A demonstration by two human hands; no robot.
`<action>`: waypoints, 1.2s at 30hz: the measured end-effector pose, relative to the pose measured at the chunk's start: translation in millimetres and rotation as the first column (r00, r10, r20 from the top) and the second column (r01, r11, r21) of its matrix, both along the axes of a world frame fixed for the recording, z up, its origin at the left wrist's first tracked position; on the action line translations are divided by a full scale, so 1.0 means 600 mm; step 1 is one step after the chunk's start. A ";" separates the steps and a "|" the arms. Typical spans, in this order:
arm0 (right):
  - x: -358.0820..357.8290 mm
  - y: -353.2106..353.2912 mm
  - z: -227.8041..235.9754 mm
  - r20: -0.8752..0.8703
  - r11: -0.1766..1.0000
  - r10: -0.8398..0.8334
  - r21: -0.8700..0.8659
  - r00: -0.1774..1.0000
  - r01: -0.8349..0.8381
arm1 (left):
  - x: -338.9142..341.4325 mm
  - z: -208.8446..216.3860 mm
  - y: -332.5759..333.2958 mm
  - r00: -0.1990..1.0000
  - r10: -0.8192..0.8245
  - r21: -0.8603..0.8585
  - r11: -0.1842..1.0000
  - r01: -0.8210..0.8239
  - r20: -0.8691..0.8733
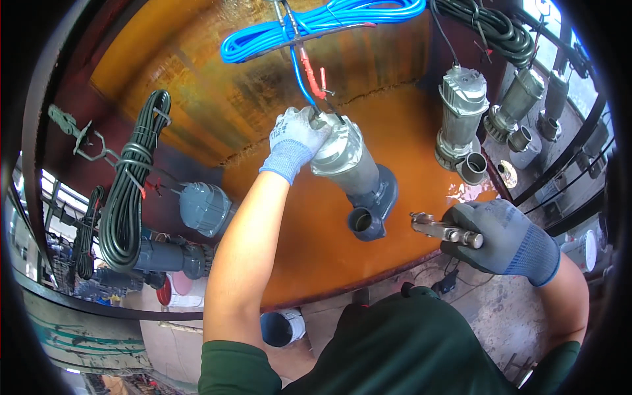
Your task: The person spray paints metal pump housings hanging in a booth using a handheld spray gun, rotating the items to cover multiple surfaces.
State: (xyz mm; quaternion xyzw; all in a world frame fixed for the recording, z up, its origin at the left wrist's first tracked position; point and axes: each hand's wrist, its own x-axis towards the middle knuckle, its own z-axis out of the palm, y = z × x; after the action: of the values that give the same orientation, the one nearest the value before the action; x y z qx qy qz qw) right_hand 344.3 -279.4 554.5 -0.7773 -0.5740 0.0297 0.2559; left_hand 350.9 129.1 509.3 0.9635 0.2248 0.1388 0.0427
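My left hand, in a light grey-blue knit glove, is closed on the top of a submersible pump hanging in front of me. The pump tilts; its upper body is silver-grey, while the lower casing and round outlet are dark blue-grey. Above it hang a coiled bright blue cable and a red-sleeved hook. In my right hand, gloved in darker grey, is a metal spray gun, its nozzle end turned left toward the pump and apart from it. The fingers wrap its grip, which is mostly hidden.
An orange-brown, stained booth surface lies behind and beneath the pump. At right hang several grey pumps, the nearest one close to the booth edge. A black cable coil and a blue-grey pump hang at left. Below stands a bucket.
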 end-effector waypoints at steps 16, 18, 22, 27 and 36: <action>0.026 0.105 -0.091 0.234 0.966 -0.094 -0.213 0.968 0.145 | -0.033 -0.061 -0.020 0.987 0.061 -0.139 0.990 -0.040 0.152; 0.018 0.083 -0.094 0.223 0.978 -0.065 -0.177 0.973 0.106 | -0.031 -0.059 -0.023 0.986 0.069 -0.191 0.981 -0.039 0.151; 0.002 0.042 -0.087 0.003 0.972 -0.210 -0.112 0.978 0.209 | -0.047 -0.064 -0.015 0.985 0.091 -0.231 0.971 -0.056 0.147; 0.006 -0.082 -0.213 -0.500 0.840 -0.485 -0.038 0.717 0.541 | -0.039 -0.050 -0.031 0.988 0.108 -0.293 0.953 -0.071 0.109; -0.035 -0.176 -0.447 -0.777 0.793 -0.316 0.099 0.544 0.602 | -0.024 -0.174 0.003 0.827 0.213 -0.634 0.744 0.208 0.520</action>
State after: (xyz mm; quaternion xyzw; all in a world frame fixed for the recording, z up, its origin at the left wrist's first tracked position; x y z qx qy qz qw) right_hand 323.3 -385.1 286.4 -0.7637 -0.1903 0.1615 0.5954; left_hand 336.2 131.2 404.9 0.7977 0.2376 0.3260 0.4482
